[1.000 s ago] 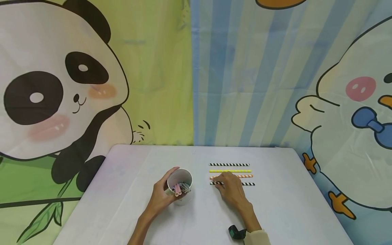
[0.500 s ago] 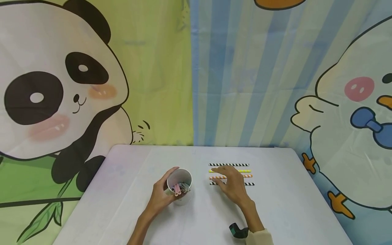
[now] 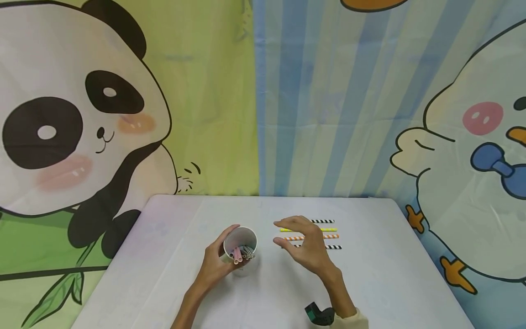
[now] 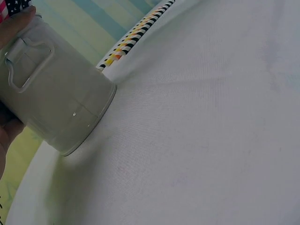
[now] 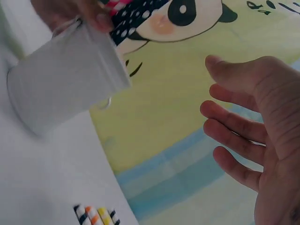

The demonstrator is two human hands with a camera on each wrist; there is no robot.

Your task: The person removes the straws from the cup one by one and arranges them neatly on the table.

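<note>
Currently, from my remote seat, I find the white bucket [image 5: 68, 82] left of a row of laid-out straws, with its mouth facing the head camera. Inside are pink striped straws [image 3: 237, 255] and dark straws with white markings [image 3: 248, 251], bunched too tightly for me to count. The left hand [image 3: 213, 261] grips it, thumb and fingers wrapped around its side near the rim; I cannot tell whether the base touches the counter [image 3: 370, 274].

Just right of the bucket, four straws lie side by side and apart: a far black-and-white straw [image 3: 323, 221], a yellow straw [image 3: 328, 230], an orange-and-white straw [image 3: 332, 236] and a near black-and-white straw [image 3: 334, 247]. The right hand [image 3: 309, 246] is over their left ends, thumb and fingers spread wide with nothing between them.

As I judge it, the row is neatly arranged, so that part looks done for these four; the pink and dark ones in the bucket are not in it. Whether they belong there, I can't say.

Farther out, I see a cream sleeve [image 3: 350, 321] at the right wrist and a panda backdrop [image 3: 131, 173] behind the counter.
</note>
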